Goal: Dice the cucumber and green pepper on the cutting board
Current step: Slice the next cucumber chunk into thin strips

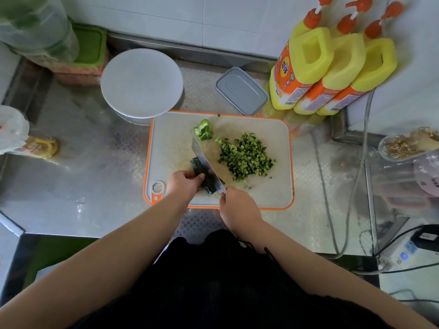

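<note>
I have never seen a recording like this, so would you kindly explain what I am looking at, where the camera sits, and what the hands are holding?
There is no machine here: a person wears a camera on the head, looking down at their own arms. The left hand holds a dark green cucumber piece steady on a white cutting board with an orange rim. The right hand grips a cleaver, its blade against the cucumber. Diced cucumber is piled on the board beside an uncut piece of green pepper. The board lies on a steel counter.

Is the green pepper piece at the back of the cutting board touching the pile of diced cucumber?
Apart. The head view shows bare white board between the green pepper piece and the pile of diced cucumber.
</note>
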Available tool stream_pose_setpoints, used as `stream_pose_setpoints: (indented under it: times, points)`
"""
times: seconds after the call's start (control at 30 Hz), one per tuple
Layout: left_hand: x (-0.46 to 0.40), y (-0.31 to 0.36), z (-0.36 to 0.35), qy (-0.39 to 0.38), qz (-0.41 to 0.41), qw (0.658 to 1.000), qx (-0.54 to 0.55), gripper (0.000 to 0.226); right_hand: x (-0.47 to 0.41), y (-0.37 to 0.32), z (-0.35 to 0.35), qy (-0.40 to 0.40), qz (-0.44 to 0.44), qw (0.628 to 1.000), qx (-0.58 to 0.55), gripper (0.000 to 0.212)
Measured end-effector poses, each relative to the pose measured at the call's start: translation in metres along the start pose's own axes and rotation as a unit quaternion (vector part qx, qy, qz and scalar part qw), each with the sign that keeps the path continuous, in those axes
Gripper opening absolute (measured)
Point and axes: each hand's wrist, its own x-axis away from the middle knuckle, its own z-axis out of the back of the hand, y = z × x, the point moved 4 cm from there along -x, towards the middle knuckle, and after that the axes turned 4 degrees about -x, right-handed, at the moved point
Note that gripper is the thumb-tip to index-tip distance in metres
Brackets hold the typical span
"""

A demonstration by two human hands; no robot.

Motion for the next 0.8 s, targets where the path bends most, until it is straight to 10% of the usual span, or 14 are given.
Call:
stream_pose_setpoints:
  times: [0.8]
  points:
    - [-0.009, -0.007, 0.000, 0.017, 0.009, 0.999, -0.031, 0.014, -0.022, -0.001, -0.028, -0.047, 0.003, 0.996, 0.080, 0.024]
